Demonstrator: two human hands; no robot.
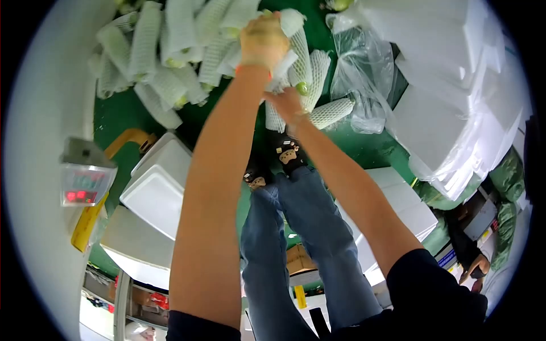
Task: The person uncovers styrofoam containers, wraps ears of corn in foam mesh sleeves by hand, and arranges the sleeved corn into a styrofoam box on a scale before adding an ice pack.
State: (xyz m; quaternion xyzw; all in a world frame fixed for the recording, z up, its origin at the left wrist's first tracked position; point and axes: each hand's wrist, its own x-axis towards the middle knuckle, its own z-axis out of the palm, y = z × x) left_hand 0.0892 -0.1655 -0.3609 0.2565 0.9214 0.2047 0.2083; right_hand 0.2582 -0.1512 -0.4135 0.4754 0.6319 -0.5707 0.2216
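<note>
Many long green items in white foam net sleeves (144, 42) lie in a heap at the top of the view, on a dark green surface. My left hand (263, 41) is over the right part of the heap, blurred by motion, and its fingers cannot be made out. Lower and to the right, my right hand (286, 106) touches or hovers by a sleeved piece (275, 116); its fingers are partly smeared and hidden. Another netted piece (331, 113) lies just right of that hand.
Clear plastic bags (364, 74) lie right of the heap, beside large white foam boxes (435, 122). At left are a scale with a red display (81, 196) and a white foam box (156, 190). Another person's hand (476, 270) shows at lower right.
</note>
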